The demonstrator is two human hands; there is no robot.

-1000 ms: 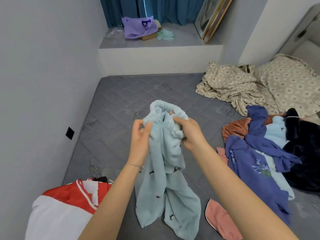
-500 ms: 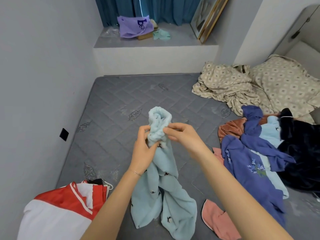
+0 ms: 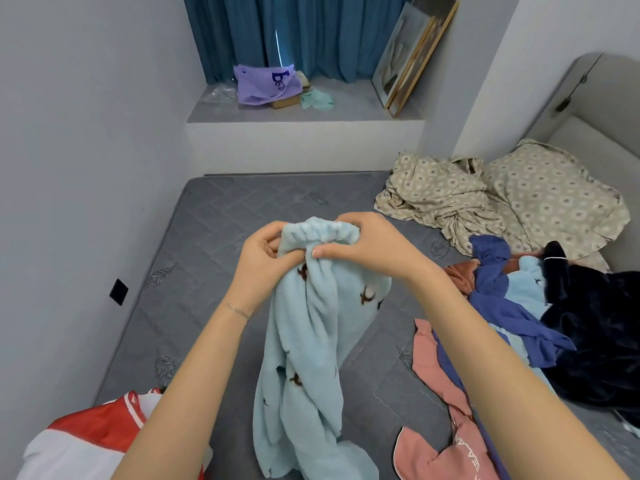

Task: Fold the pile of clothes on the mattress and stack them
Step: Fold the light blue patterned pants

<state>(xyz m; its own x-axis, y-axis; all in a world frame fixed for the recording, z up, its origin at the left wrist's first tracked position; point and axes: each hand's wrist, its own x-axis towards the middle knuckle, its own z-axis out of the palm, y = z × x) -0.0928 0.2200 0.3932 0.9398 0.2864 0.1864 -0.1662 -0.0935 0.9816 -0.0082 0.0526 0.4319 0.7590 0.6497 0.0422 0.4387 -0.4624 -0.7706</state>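
Waistband (image 3: 318, 230) spread wider: left hand (image 3: 263, 261), right hand (image 3: 370, 247) grip one garment (image 3: 304, 358).

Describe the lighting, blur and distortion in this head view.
Head view: soft, even light, no hard shadows or glare; wide-angle distortion tilts the walls inward; the left hand, right hand and the light blue fleece pants they grip look fairly sharp; a bright slit shows between the blue curtains.

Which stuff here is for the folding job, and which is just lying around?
For the job: blue fleecy trousers, gripped by the left hand and right hand; clothes pile; pink garment; red and white garment; mattress.

Just lying about: purple bag, picture frames, patterned bedding, curtain.
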